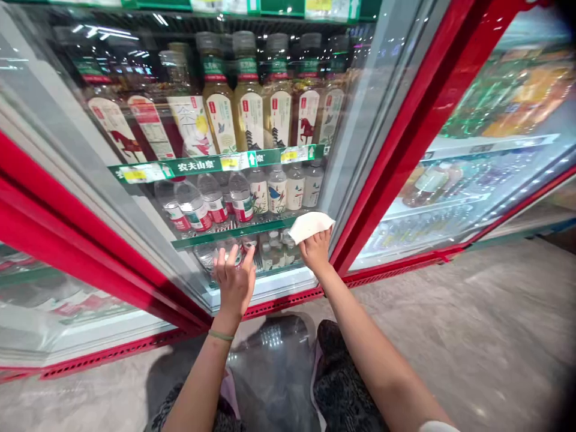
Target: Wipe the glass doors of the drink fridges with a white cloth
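Observation:
A folded white cloth [311, 225] is in my right hand [316, 247], pressed flat to the lower right of the fridge's glass door [270, 277]. My fingers are closed around its lower edge. To the left, my left hand [234, 277] is held up at the same glass with its fingers spread and nothing in it; whether the fingertips touch the pane I cannot tell. Behind the glass, tall drink bottles [249, 114] line the upper shelf. Smaller water bottles [240, 195] stand on the shelf below, and more bottles show dimly at the bottom.
Red frames [396, 138] border the door on both sides. Another lit fridge [450, 186] with bottles stands at the right, and one more glass door [90, 300] is at the left. Grey floor [486, 324] spreads below, with my dark-trousered legs [339, 378] near the fridge base.

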The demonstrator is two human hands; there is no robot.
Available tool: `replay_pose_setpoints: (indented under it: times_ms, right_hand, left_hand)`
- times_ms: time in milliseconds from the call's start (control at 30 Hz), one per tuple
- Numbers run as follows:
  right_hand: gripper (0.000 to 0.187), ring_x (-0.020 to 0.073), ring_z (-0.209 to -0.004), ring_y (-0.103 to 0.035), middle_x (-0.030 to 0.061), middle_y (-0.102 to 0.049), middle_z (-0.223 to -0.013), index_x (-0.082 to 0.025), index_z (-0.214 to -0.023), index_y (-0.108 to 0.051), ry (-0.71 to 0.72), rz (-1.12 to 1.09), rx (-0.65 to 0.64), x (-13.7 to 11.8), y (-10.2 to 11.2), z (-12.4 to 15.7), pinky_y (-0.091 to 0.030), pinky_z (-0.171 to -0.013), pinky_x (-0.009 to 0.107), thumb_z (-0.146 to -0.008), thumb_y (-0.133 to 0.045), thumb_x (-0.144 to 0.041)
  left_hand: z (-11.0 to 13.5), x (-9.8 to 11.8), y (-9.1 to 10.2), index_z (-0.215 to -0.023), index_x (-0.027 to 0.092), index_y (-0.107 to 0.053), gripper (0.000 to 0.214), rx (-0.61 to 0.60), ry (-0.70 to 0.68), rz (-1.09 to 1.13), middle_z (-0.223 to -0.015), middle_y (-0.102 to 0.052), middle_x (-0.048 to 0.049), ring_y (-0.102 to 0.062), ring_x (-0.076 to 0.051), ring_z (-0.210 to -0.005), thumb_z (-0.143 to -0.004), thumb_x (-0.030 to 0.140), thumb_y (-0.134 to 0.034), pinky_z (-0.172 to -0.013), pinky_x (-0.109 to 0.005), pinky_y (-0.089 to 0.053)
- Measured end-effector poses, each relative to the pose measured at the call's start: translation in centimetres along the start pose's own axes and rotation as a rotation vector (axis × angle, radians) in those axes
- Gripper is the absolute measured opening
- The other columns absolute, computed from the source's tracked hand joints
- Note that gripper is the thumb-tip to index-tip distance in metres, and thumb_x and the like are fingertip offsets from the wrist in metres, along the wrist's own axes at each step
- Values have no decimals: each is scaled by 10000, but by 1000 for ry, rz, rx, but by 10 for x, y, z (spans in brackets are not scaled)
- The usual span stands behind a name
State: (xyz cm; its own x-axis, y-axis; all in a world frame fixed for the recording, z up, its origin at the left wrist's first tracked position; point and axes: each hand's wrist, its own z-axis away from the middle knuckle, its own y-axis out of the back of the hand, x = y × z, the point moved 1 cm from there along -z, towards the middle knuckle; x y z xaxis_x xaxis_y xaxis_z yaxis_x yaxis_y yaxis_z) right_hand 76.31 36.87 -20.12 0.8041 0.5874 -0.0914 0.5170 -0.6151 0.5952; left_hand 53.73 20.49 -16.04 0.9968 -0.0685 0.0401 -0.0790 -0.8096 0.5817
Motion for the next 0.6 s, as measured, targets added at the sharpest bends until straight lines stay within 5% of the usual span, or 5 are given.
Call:
replay_pose_setpoints:
  times_ms: [133, 300, 600]
  right_hand:
    - [377, 348, -1334, -515, 163, -704, -1253, -156, -1190, -731, -129, -39, -3, 28, -4, 27, -259, -1222, 647, -861, -550, -191]
    - [445, 341, -1431, -448, 159, -621, -1420, -170, -1353, -643, -182, -41, 32, 49, 4, 21, -242, -1252, 631, -940, -507, -265]
    - [497, 362, -1490, -385, 204, -568, -1475, -114, -1418, -587, -251, -29, -64, 67, 2, 41, -247, -1250, 652, -948, -504, -250]
  left_hand:
    - [-10, 26, -10, -1508, 289, -510, 629, -10, -20, 14, -1543, -369, -178, -157, -427, -1559, -909, 206, -682, -1234, -634, -253]
    - [-19, 54, -26, -1500, 302, -521, 617, -8, -27, -33, -1575, -324, -184, -122, -452, -1558, -909, 244, -691, -1217, -680, -256]
    - [-21, 74, -44, -1546, 283, -454, 675, 16, -69, -64, -1563, -356, -214, -163, -452, -1554, -913, 249, -686, -1194, -726, -253]
